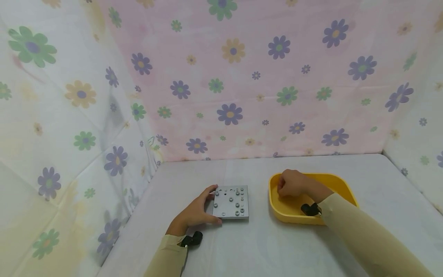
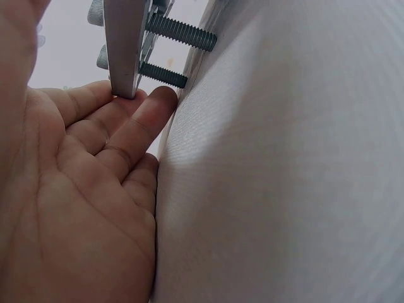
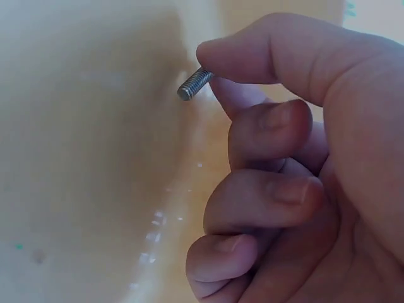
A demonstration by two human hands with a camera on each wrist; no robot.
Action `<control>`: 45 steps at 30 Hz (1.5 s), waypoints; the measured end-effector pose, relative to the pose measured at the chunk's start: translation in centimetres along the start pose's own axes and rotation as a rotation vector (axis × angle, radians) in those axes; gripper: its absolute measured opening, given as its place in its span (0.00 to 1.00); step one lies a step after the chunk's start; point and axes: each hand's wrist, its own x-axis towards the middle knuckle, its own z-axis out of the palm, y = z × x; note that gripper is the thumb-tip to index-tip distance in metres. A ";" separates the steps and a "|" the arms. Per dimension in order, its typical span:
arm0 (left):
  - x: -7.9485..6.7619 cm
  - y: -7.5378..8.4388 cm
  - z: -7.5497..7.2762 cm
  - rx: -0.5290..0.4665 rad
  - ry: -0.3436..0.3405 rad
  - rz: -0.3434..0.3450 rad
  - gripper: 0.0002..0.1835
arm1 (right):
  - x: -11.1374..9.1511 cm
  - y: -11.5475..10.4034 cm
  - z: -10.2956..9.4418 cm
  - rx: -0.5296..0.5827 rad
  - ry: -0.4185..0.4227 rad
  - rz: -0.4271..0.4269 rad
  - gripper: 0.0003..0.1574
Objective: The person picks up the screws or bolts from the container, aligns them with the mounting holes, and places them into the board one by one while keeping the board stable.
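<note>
A square silver metal plate (image 1: 225, 207) set with several socket-head screws lies toward the middle of the table. My left hand (image 1: 196, 211) grips its left side, thumb at the near corner and a finger at the far corner. From the left wrist, threaded screw shanks (image 2: 183, 33) stick out of the plate's underside, with fingertips right beside them. Inside the yellow tray, my right hand (image 1: 293, 183) is held low with its fingers curled. The right wrist view shows its thumb and index finger pinching a small threaded screw (image 3: 194, 84); the head is hidden by the fingers.
The yellow tray (image 1: 281, 216) stands to the right of the plate on a table covered in white cloth (image 1: 249, 250). Flower-printed curtains hang behind (image 1: 256, 127) and on both sides. A small black camera sits at each wrist.
</note>
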 end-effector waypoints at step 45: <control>0.0 0.0 -0.2 -0.025 -0.011 0.009 0.70 | -1.5 -4.8 -1.4 0.525 0.200 -0.270 0.09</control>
